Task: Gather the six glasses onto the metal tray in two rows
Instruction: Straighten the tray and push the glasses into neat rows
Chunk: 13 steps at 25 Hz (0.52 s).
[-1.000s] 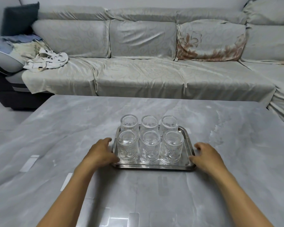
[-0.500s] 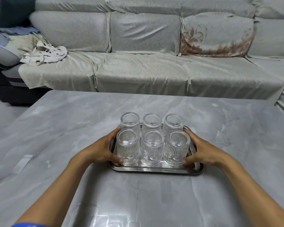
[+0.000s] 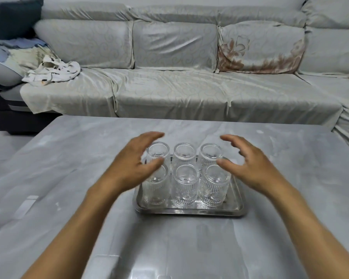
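Several clear ribbed glasses [image 3: 185, 185] stand upright in two rows of three on the metal tray [image 3: 189, 210], which rests on the grey marble table [image 3: 69, 178]. My left hand [image 3: 134, 163] hovers over the left side of the glasses with fingers spread, partly covering the two left glasses. My right hand [image 3: 248, 165] hovers over the right side, fingers apart, thumb above the near right glass [image 3: 215, 188]. Neither hand holds anything.
A long sofa [image 3: 169, 87] with a pale cover runs behind the table's far edge. A crumpled white cloth [image 3: 51, 73] lies on its left end, next to a dark cushion [image 3: 16, 19]. Floor shows at the far left.
Both hands have left the tray's sides and risen above the glasses, with fingers now spread. The glasses and tray stay in the same arrangement.
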### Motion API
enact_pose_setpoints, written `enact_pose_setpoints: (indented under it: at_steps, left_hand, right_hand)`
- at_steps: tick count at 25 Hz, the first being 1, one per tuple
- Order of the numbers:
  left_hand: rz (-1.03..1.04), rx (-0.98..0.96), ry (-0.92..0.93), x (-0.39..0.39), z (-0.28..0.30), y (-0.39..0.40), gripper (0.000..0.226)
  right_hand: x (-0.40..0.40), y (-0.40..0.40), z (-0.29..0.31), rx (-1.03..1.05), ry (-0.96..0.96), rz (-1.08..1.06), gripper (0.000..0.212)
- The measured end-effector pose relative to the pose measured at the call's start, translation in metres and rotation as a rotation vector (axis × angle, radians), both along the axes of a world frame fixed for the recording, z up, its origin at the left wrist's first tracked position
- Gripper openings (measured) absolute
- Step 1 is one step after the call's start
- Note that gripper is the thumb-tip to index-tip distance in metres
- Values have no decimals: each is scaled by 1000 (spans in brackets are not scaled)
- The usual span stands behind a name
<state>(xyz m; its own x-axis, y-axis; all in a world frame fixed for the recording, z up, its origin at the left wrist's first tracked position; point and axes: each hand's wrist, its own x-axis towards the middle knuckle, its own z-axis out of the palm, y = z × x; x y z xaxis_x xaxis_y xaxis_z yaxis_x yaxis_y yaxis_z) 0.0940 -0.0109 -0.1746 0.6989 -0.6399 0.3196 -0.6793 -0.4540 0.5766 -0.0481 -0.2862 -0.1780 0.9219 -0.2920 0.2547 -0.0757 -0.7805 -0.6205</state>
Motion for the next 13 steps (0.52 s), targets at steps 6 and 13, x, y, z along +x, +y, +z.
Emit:
enact_pose_setpoints:
  at_steps: [6, 13]
  left_hand:
    - [56, 378, -99, -23, -44, -55, 59]
    - [68, 388, -164, -23, -48, -56, 56]
  right_hand:
    - [39, 61, -38, -461, 233, -94, 62]
    - [42, 58, -49, -447, 244, -96, 60]
